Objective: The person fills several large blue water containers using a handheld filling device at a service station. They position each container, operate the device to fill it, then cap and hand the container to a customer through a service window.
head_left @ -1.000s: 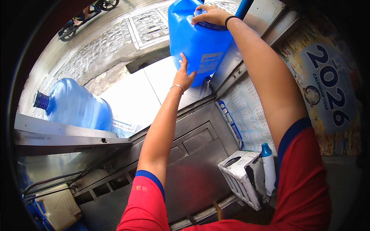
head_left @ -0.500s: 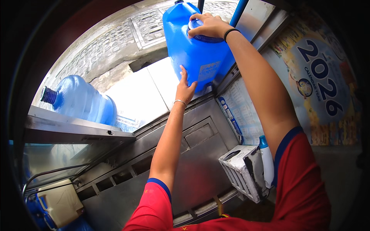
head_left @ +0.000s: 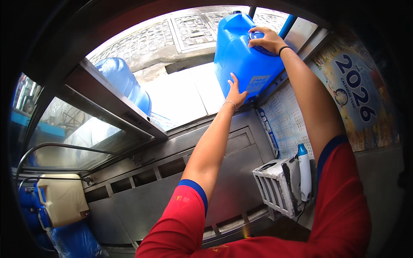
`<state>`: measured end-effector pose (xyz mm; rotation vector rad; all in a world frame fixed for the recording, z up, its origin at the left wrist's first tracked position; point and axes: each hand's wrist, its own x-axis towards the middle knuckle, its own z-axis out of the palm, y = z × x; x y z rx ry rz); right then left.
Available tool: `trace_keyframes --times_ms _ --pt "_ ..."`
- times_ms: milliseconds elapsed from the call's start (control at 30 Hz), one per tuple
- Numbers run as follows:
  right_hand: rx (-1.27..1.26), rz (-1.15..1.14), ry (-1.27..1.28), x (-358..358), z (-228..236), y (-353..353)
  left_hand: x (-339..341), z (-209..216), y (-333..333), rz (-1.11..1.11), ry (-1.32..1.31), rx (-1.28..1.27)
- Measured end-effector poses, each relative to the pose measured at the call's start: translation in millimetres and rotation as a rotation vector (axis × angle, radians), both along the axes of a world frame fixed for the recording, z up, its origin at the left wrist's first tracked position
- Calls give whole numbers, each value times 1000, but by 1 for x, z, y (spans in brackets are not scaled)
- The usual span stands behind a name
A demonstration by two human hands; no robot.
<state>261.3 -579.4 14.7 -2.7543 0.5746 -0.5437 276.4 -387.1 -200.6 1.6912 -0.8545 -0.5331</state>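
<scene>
A big blue plastic water container (head_left: 234, 53) stands upright on the white ledge (head_left: 185, 96) beyond the metal counter. My right hand (head_left: 272, 42) is closed over the wide, dark blue round cap (head_left: 257, 38) on its upper side, thumb and fingers at opposite edges. Lower down, my left hand (head_left: 235, 95) lies against the container's near side with fingers stretched and spread. A small dark cap (head_left: 237, 12) tops the container's far end. To the left, a clear bluish round water jug (head_left: 124, 79) lies on its side, partly hidden by the metal frame.
Metal framing (head_left: 116, 101) borders the opening on the left. Below right stand a worn white slatted box (head_left: 275, 185) and a white bottle-shaped object with a blue top (head_left: 304, 174). A beige jerrycan (head_left: 64, 200) sits lower left. A calendar (head_left: 355, 92) covers the right wall.
The view has swung left, so the container and both hands appear farther right and slightly lower. My hands keep the same places on the container and its cap.
</scene>
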Motion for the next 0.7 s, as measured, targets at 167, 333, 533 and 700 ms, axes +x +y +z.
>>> trace_keyframes --times_ms 167,333,533,700 --pt "-251 -60 -128 -2 -10 8 0 57 142 218 -53 -38" --pt "-274 -129 -146 -6 -10 15 32 145 343 969 -503 337" --pt "-253 -30 -158 -5 -4 12 79 175 349 802 -706 420" --pt "-160 -3 -182 -8 -6 5 78 182 342 712 -824 434"
